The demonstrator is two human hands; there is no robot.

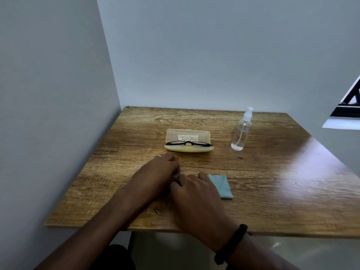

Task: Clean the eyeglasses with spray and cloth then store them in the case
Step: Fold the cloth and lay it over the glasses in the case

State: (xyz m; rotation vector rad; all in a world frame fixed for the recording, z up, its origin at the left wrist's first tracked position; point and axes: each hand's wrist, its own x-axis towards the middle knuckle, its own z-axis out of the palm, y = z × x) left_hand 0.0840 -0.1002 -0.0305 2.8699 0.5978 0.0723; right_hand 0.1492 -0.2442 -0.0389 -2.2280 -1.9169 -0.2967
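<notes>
- The left hand [157, 172] and right hand [194, 193] rest knuckles-up on the table [272, 182], touching each other, fingers curled under. Neither visibly grips anything, though the right hand's fingertips lie on the near edge of the cloth [221, 187]; whether they pinch it, I cannot tell.
- The glasses [188, 143] lie folded in the open case [188, 141], just beyond the left hand. The spray bottle [241, 133] stands upright beyond the right hand and off to its right, well apart from the case.
- Risk: the glasses perch on the front rim of the case rather than deep inside it. A hasty reach could tip them onto the table, or slide the light case away.
- Risk: the frame is thin and black, the lenses nearly invisible. Gripping by the lenses would likely smear them; gripping one arm could twist it.
- Risk: the bottle is tall, narrow and clear, with little liquid in the bottom, so it probably topples easily if brushed.
- Risk: the cloth is small, thin and soft, pale blue with zigzag edges. It may drag along under the right hand.
- The case is pale yellow, translucent hard plastic with rounded corners and printed lettering in the lid. The table is wood-grained and glossy at the right.
</notes>
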